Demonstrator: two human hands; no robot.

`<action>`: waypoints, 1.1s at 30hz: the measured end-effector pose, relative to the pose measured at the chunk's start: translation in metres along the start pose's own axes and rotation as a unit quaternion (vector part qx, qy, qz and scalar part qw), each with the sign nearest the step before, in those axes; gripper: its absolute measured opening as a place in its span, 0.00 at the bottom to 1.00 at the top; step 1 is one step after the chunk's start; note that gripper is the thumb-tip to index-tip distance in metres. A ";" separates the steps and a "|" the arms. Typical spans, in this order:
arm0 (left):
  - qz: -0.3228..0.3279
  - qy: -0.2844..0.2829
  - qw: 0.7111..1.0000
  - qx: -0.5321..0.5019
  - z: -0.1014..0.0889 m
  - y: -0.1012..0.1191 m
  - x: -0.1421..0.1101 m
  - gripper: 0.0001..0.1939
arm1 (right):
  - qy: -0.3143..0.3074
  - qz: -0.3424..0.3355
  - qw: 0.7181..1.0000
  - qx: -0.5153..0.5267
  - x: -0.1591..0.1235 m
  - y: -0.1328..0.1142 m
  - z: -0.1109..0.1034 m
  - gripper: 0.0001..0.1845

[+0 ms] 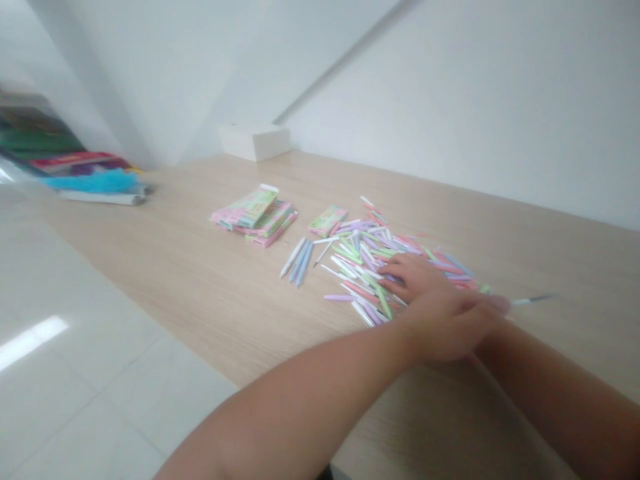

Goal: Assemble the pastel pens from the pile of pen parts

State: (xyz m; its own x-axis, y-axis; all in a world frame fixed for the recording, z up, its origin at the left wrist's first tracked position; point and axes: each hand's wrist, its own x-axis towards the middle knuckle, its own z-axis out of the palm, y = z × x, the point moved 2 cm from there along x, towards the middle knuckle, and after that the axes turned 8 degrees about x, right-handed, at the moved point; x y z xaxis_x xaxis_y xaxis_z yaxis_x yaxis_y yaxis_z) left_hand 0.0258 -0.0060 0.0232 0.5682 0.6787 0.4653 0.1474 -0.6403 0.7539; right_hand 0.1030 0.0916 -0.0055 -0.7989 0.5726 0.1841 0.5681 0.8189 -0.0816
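My left hand [457, 327] crosses above my right forearm, its fingers closed around a slim pen [533, 299] with a white part and a dark end that sticks out to the right. The picture is blurred there. Beyond it, my right hand [413, 275] reaches into a loose pile of pastel pens [367, 257] in green, purple, coral, blue and white. Its fingers are apart and rest on the pens; I see none gripped. Left of the pile, several grey-blue and white pens [300, 260] lie side by side.
A stack of pink and green flat boxes [255, 212] lies left of the pile, and a similar box [327, 221] touches its edge. Farther back is a white box [256, 141] by the wall. Blue, red and green items [90, 180] lie at the table's far left end.
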 end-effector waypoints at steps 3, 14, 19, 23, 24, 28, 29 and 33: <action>-0.012 -0.016 1.000 0.000 0.000 0.001 0.000 0.28 | 0.037 -0.003 0.999 0.019 -0.003 0.003 0.001 0.15; -0.047 -0.077 0.990 0.109 -0.016 0.001 -0.001 0.27 | 0.308 0.288 0.863 0.280 -0.104 -0.008 -0.040 0.18; -0.062 -0.084 0.978 0.179 -0.026 -0.009 -0.002 0.28 | 0.348 0.459 0.769 0.278 -0.176 -0.052 -0.059 0.20; -0.040 -0.084 0.963 0.253 -0.027 -0.016 -0.002 0.29 | 0.388 0.486 0.727 0.290 -0.199 -0.070 -0.059 0.18; -0.034 -0.086 0.958 0.270 -0.027 -0.016 -0.002 0.29 | 0.407 0.474 0.723 0.294 -0.201 -0.070 -0.058 0.18; -0.020 -0.103 0.945 0.310 -0.027 -0.013 -0.003 0.28 | 0.445 0.396 0.742 0.308 -0.205 -0.063 -0.054 0.19; -0.024 -0.113 0.942 0.316 -0.027 -0.012 -0.004 0.28 | 0.431 0.383 0.756 0.311 -0.207 -0.061 -0.052 0.18; -0.027 -0.127 0.929 0.345 -0.027 -0.011 -0.005 0.27 | 0.385 0.372 0.786 0.308 -0.214 -0.056 -0.045 0.18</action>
State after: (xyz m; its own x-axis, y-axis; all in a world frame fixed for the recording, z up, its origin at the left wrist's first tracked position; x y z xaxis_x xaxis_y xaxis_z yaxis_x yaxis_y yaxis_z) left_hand -0.0003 0.0073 0.0255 0.7051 0.6658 0.2438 0.6158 -0.7455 0.2549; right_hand 0.2509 -0.0785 0.0042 0.2008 0.9027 0.3806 0.4290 0.2683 -0.8626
